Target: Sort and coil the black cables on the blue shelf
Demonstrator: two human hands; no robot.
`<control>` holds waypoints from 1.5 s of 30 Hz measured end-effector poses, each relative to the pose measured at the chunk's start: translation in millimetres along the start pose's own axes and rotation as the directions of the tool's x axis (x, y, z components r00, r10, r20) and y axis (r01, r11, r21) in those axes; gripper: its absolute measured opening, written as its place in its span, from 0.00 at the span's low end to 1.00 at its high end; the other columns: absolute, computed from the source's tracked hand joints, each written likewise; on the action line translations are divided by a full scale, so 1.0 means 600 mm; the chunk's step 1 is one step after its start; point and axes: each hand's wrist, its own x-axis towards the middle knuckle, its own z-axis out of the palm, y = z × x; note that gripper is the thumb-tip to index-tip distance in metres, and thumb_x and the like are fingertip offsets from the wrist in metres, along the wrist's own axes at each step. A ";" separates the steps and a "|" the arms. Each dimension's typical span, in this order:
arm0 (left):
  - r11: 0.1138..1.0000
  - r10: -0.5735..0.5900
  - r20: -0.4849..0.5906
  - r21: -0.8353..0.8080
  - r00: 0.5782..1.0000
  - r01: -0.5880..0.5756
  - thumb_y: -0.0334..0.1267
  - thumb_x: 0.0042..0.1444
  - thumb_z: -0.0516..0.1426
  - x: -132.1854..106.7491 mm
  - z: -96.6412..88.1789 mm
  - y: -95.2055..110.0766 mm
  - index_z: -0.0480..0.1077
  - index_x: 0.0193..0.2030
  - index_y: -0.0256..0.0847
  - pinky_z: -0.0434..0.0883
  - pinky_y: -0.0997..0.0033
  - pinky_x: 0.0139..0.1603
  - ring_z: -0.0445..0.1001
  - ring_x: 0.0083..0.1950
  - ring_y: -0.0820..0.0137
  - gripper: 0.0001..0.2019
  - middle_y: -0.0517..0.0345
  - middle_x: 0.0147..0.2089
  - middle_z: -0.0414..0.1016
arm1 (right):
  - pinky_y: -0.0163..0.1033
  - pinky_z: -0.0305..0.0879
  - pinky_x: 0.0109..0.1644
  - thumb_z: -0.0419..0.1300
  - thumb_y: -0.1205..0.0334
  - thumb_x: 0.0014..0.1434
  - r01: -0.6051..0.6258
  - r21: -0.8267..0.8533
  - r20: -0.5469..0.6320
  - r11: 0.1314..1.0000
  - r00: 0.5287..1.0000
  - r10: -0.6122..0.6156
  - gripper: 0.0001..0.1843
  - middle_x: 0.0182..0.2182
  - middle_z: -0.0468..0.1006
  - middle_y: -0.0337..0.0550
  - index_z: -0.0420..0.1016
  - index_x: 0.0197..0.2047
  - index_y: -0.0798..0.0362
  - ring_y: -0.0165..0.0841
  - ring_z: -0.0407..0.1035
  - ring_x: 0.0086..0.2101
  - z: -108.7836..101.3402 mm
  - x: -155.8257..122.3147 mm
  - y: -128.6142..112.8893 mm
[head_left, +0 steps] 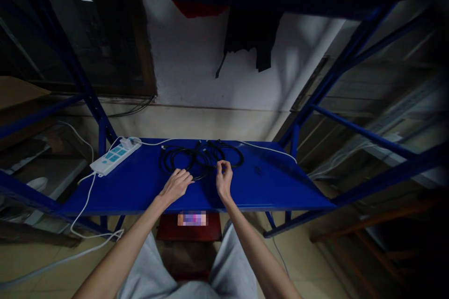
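Coiled black cables (180,149) lie in two overlapping groups of loops on the blue shelf (280,191). Small light connector ends show near the top of the loops. My left hand (177,183) rests at the front of the left coil, its fingers curled down onto the black cable. At the front of the right-hand loops (242,156), my right hand (224,178) is raised slightly with thumb and fingertips pinched together. Whatever lies between those fingertips is too small to make out.
A white power strip (115,156) with blue sockets sits at the shelf's left end. Its white cord (168,139) runs along the back edge. Blue frame posts (101,126) stand at both sides. Below the front edge is a red stool (168,229) with a blurred-out object on it.
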 end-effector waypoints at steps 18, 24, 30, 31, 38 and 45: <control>0.990 -0.134 -0.269 -0.073 0.954 0.119 0.37 0.70 0.48 0.014 -0.031 -0.042 0.72 0.44 0.39 0.63 0.58 0.44 0.67 0.37 0.64 0.12 0.53 0.32 0.71 | 0.42 0.60 0.48 0.48 0.48 0.70 -0.052 -0.050 -0.090 0.997 0.995 0.047 0.15 0.39 0.70 0.45 0.65 0.42 0.51 0.37 0.64 0.40 0.037 -0.032 0.044; 0.998 -0.016 -0.078 -0.058 0.997 0.011 0.36 0.72 0.45 0.028 0.040 -0.024 0.71 0.41 0.39 0.63 0.60 0.45 0.67 0.41 0.63 0.15 0.52 0.34 0.70 | 0.42 0.61 0.48 0.50 0.49 0.70 0.001 -0.089 -0.099 0.996 0.995 -0.010 0.14 0.39 0.70 0.46 0.67 0.41 0.51 0.37 0.65 0.41 0.035 -0.034 0.035; 0.996 -0.042 0.071 -0.070 0.997 0.047 0.38 0.72 0.45 0.015 0.066 -0.018 0.68 0.38 0.40 0.64 0.60 0.45 0.68 0.42 0.62 0.14 0.52 0.36 0.70 | 0.40 0.62 0.43 0.52 0.51 0.68 0.027 -0.073 -0.040 0.997 0.999 -0.030 0.14 0.36 0.72 0.44 0.69 0.38 0.51 0.36 0.66 0.37 0.037 -0.036 0.020; 0.995 -0.061 0.090 -0.067 0.994 0.067 0.37 0.72 0.45 0.012 0.064 -0.017 0.68 0.39 0.40 0.64 0.60 0.46 0.68 0.43 0.61 0.13 0.52 0.37 0.70 | 0.40 0.62 0.42 0.53 0.51 0.67 0.025 -0.063 -0.008 0.998 1.000 -0.026 0.14 0.36 0.73 0.44 0.70 0.38 0.52 0.35 0.66 0.36 0.038 -0.036 0.021; 0.977 -0.146 0.135 -0.137 0.980 0.165 0.38 0.71 0.48 0.005 0.057 -0.009 0.69 0.45 0.41 0.64 0.58 0.51 0.70 0.48 0.60 0.10 0.50 0.43 0.74 | 0.37 0.60 0.36 0.55 0.52 0.64 -0.051 -0.012 0.142 0.999 0.989 0.052 0.13 0.30 0.75 0.41 0.72 0.37 0.52 0.33 0.66 0.30 0.048 -0.033 0.037; 0.975 -0.148 0.115 -0.149 0.982 0.165 0.45 0.72 0.46 0.006 0.054 -0.011 0.69 0.41 0.40 0.64 0.59 0.50 0.70 0.45 0.61 0.15 0.52 0.39 0.74 | 0.37 0.61 0.34 0.57 0.49 0.62 -0.094 0.094 0.283 0.991 0.957 0.064 0.16 0.30 0.75 0.42 0.74 0.37 0.53 0.33 0.67 0.30 0.057 -0.029 0.047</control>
